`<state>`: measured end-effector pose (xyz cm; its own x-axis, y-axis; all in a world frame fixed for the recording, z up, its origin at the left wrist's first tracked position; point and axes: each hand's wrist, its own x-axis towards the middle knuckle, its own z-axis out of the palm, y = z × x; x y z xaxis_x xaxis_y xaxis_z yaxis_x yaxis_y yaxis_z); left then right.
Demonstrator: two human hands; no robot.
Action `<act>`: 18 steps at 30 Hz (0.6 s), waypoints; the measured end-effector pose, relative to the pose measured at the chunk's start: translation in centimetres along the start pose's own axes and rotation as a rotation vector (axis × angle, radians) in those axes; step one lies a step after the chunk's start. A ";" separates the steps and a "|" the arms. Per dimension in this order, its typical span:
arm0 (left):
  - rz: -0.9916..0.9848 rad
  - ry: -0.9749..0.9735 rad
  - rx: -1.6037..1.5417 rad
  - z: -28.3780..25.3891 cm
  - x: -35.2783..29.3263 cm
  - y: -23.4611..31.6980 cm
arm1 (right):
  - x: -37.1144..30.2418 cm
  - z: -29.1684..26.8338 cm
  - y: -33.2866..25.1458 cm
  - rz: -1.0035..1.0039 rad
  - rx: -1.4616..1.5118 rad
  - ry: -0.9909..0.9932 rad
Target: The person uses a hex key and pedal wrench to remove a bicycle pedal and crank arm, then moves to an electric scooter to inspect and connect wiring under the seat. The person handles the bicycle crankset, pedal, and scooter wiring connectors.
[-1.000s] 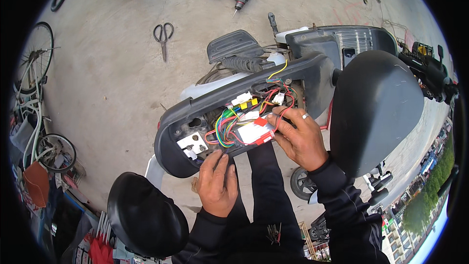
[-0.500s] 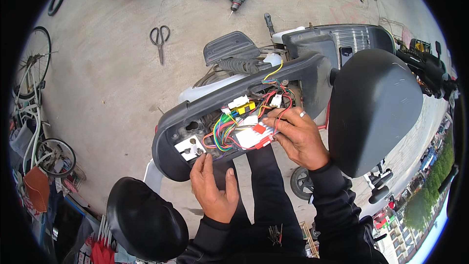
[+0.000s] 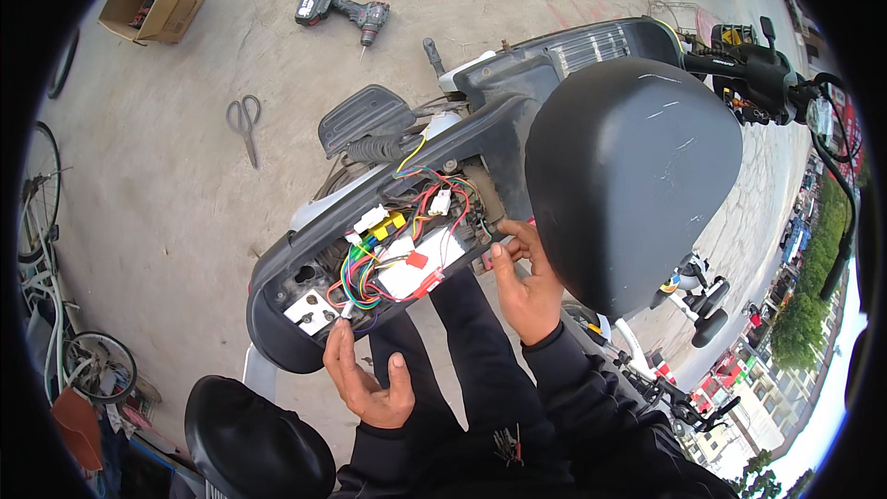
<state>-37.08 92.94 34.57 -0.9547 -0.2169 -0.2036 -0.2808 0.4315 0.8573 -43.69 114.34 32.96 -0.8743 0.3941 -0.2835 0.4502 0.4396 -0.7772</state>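
Observation:
An electric scooter's open black body compartment lies before me, full of coloured wires. Among the wires are a white box with a red tag, a yellow connector and white plugs. My left hand is open, its fingertips at the near rim beside a white plate with dark bolts and a small white piece. My right hand is at the compartment's right end, thumb and forefinger apart by the rim, with nothing visible between them.
A large black scooter seat rises just right of my right hand; a smaller black padded piece is at lower left. On the ground lie scissors, a cordless drill and a cardboard box. A bicycle stands far left.
My right hand has left the red wires and white box and moved to the rim at the compartment's right end. My left hand stays by the near rim. The whole view has shifted.

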 end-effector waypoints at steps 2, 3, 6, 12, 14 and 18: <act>0.040 -0.033 0.056 0.4 0.9 0.2 | 0.7 0.9 -0.4 0.023 -0.037 0.032; 0.058 -0.066 0.120 0.7 1.4 0.1 | 1.0 1.4 -0.6 -0.012 -0.107 0.035; 0.090 -0.083 0.251 1.4 2.5 0.0 | 3.3 2.9 -0.8 -0.209 -0.216 0.055; 0.178 -0.077 0.373 1.4 3.4 -0.9 | 4.5 3.2 -1.6 0.226 0.204 -0.055; 0.233 -0.076 0.428 1.6 3.6 -1.2 | 3.8 3.0 -3.0 0.238 0.437 -0.072; 0.257 -0.073 0.435 1.9 4.0 -1.5 | 1.1 1.8 -6.2 0.449 0.741 -0.251</act>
<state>-40.66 93.09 31.60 -0.9984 -0.0009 -0.0573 -0.0358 0.7910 0.6107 -47.77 110.54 36.48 -0.6974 0.1774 -0.6943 0.6023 -0.3800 -0.7020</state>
